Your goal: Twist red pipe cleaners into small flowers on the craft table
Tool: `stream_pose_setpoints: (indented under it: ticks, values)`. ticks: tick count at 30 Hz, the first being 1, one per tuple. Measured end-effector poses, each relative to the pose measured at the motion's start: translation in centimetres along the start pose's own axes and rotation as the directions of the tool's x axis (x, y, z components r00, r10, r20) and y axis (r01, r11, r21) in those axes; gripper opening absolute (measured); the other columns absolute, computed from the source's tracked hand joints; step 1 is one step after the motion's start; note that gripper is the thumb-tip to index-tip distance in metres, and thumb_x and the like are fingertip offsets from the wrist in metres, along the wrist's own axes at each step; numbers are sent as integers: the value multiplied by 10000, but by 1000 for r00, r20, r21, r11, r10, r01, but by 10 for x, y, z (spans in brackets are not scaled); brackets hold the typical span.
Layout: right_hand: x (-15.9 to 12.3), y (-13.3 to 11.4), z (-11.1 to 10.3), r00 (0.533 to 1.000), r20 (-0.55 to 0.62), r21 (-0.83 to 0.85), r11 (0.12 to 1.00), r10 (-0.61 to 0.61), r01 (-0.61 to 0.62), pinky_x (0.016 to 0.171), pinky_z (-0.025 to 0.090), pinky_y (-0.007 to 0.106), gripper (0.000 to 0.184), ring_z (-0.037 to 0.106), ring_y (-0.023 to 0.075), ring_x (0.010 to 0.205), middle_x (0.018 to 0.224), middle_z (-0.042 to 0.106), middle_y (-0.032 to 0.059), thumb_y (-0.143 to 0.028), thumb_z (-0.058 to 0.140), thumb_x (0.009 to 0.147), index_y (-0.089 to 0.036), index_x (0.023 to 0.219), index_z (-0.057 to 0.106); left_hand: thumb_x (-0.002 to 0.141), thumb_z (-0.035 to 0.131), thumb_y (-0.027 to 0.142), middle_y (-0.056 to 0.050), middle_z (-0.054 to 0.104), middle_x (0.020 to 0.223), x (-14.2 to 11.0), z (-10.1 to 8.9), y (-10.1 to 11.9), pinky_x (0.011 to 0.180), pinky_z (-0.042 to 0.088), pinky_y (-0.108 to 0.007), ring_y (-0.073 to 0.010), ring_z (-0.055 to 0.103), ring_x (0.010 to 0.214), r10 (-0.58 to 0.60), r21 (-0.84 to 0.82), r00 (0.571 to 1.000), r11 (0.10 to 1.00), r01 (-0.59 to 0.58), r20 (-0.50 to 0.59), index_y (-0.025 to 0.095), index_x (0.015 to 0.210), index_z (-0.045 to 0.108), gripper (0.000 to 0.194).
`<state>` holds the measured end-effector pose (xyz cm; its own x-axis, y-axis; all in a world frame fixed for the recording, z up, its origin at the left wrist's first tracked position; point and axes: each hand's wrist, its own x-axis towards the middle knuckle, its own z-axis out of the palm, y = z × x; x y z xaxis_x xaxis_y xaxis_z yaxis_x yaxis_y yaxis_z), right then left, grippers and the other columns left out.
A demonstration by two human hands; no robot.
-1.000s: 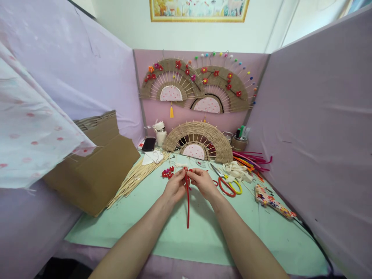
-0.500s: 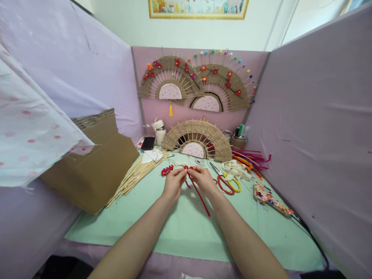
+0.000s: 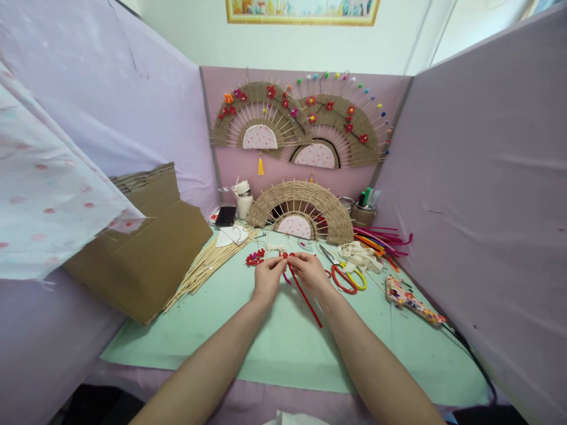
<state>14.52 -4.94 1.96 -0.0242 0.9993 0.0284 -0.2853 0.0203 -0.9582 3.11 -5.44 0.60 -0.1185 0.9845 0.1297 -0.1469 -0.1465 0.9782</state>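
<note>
We pinch the red stem (image 3: 306, 297) at its far end, left hand (image 3: 267, 280) and right hand (image 3: 310, 274) grips closed; its tail slants rightward toward us, nearer the right.

Bare left forearm (image 3: 212, 361) and bare right forearm (image 3: 371, 354) extend from the lower edge, converging toward mid-view. Bare left hand (image 3: 267, 278) and bare right hand (image 3: 310, 274) nearly meet, fingertips close together. Both in thumb-and-index pinch, backs partly visible. Remaining fingers bent, partly hidden. Both wrists fairly straight.
</note>
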Motion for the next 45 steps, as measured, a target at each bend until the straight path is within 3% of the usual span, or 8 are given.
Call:
stream_pose_setpoints:
  ticks: [5, 16, 23, 26, 29, 34, 40, 45]
  values:
    - [0, 1, 0, 1000, -10, 14, 1000, 18, -18, 514, 310, 233, 266, 418, 79, 507, 533, 528, -23, -346, 763, 528, -140, 603, 612, 660, 668, 302, -59, 697, 732, 1, -1, -2, 734, 487, -305, -177, 617, 737, 32, 77, 999, 996, -33, 14, 131, 809, 734, 237]
    - [5, 8, -1, 1000, -1, 38, 999, 19, -19, 628, 391, 247, 237, 500, 104, 611, 678, 615, 25, -363, 701, 600, -150, 700, 683, 666, 689, 287, -108, 701, 985, 9, -5, -7, 881, 462, -369, -221, 633, 931, 69, 29, 997, 997, -70, 47, 144, 946, 714, 315]
    - [-2, 4, 4, 993, 46, -195, 974, -105, 112, 638, 389, 262, 235, 510, 127, 653, 701, 623, 27, -371, 588, 714, -161, 736, 690, 577, 757, 331, -90, 700, 848, 6, -2, 3, 751, 488, -318, -176, 619, 783, -41, -95, 997, 995, 34, -69, 128, 845, 719, 338]
    - [-4, 2, 5, 971, 65, -387, 892, -229, 236, 685, 398, 275, 245, 538, 148, 715, 761, 641, 39, -358, 545, 766, -173, 772, 705, 533, 785, 328, -62, 685, 797, 4, -2, 9, 693, 471, -264, -131, 591, 725, -121, -166, 988, 981, 104, -94, 135, 803, 718, 338]
    - [-7, 0, 5, 919, 120, -575, 728, -376, 373, 676, 395, 275, 245, 537, 153, 702, 746, 630, 44, -322, 510, 807, -184, 802, 713, 505, 800, 317, -42, 659, 759, 3, -2, 13, 597, 423, -206, -96, 556, 678, -202, -209, 974, 962, 178, -100, 144, 798, 716, 351]
    - [-7, -2, -1, 870, 196, -708, 549, -453, 445, 644, 405, 271, 232, 546, 152, 665, 731, 647, 48, -267, 496, 821, -197, 825, 717, 475, 811, 223, -12, 593, 644, 8, -4, 14, 510, 364, -163, -46, 476, 563, -261, -364, 965, 901, 235, -22, 117, 708, 691, 283]
    - [0, -16, -14, 873, 134, -608, 657, -470, 447, 723, 459, 291, 213, 610, 174, 793, 887, 692, 69, -267, 537, 794, -181, 902, 698, 489, 802, 152, -13, 574, 642, 12, -12, 16, 498, 352, -133, -29, 458, 555, -337, -365, 914, 841, 400, 225, 98, 715, 689, 259]
    - [-1, -21, -16, 923, 192, -538, 750, -334, 384, 766, 462, 302, 197, 617, 170, 816, 892, 696, 61, -302, 576, 769, -180, 865, 698, 527, 792, 266, -22, 587, 630, 9, -12, 18, 497, 330, -182, -50, 437, 540, -246, -152, 943, 947, 283, 225, 102, 767, 713, 301]
